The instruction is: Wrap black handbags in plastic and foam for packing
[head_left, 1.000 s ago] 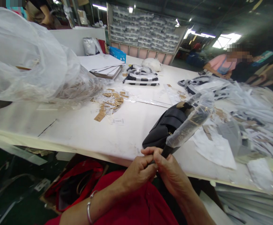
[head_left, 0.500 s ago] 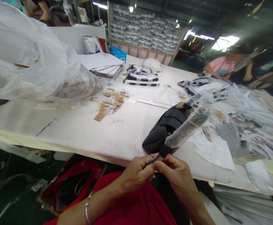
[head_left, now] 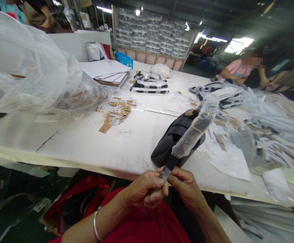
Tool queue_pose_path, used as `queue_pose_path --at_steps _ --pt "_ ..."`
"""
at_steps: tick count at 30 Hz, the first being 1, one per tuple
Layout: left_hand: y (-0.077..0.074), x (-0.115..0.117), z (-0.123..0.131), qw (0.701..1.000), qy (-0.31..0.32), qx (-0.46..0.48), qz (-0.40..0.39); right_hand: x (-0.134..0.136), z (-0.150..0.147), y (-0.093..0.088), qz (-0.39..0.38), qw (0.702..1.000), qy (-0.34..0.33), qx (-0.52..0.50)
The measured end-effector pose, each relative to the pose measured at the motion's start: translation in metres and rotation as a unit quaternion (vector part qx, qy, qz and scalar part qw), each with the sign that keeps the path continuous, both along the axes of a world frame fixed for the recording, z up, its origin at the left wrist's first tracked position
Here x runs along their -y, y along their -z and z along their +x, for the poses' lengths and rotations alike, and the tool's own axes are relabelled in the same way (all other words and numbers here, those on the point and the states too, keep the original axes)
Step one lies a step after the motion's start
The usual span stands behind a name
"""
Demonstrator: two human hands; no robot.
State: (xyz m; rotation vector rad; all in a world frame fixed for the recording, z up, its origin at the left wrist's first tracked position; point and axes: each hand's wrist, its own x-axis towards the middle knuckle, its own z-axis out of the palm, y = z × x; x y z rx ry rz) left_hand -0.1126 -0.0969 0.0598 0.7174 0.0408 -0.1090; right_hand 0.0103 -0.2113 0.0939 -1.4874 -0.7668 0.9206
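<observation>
A worker's left hand [head_left: 149, 189] closes thumb and fingers around the lower end of a black strap [head_left: 171, 164], where clear film [head_left: 165, 174] covers it, while the right hand [head_left: 183, 182] pinches the strap's edge just above, some fingertips hidden behind it; the two-handed hold seems meant to keep the narrow end taut and steady. The strap rises to the black bag [head_left: 160, 148], which leans at the front edge of the white table [head_left: 86, 145], probably set there so the strap reaches the lap while the table bears the weight. Cloudy plastic wrap [head_left: 189, 138] sleeves the strap's upper stretch, apparently to guard it from scuffs. Left of the bag, brown tags [head_left: 119, 111] lie heaped, seemingly for easy picking, near a large, sheer plastic sack [head_left: 30, 67]. Beyond sit a wrapped striped bundle [head_left: 150, 86], a stack of sheets [head_left: 109, 71] and a blue box [head_left: 124, 60]. White paper [head_left: 230, 153] spreads to the right; farther off, a co-worker in a pink sleeve [head_left: 229, 72] stands near packs piled [head_left: 152, 33] in a rack.
</observation>
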Motion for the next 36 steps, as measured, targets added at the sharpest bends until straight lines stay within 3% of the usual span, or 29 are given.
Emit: queue_pose_path --at_steps 7,11,16,19,22,26,32,36 --pt "0.012 0.008 0.006 0.997 -0.036 -0.014 0.060 -0.007 -0.007 0.006 -0.025 0.992 0.102 -0.069" --pt "0.024 0.011 0.009 0.990 -0.068 -0.017 0.123 -0.003 -0.008 0.005 -0.040 0.992 0.102 -0.059" --pt "0.028 0.010 0.010 0.977 -0.099 -0.009 0.191 0.008 -0.008 0.012 0.032 0.986 0.088 -0.137" --pt "0.024 0.011 0.009 0.965 -0.112 -0.008 0.236 0.006 -0.012 0.015 0.007 0.991 0.079 -0.109" --pt "0.022 0.013 0.007 0.955 -0.114 -0.010 0.274 -0.001 -0.017 0.012 -0.018 0.990 0.123 -0.071" --pt "0.030 0.010 0.001 0.940 -0.094 -0.022 0.328 -0.008 -0.019 0.003 -0.028 0.986 0.151 -0.067" --pt "0.053 0.003 -0.024 0.948 -0.028 -0.057 0.311 -0.012 -0.015 -0.002 -0.026 0.985 0.158 -0.066" --pt "0.064 0.003 -0.042 0.973 0.022 -0.083 0.213 -0.013 -0.013 0.001 -0.035 0.984 0.163 -0.068"
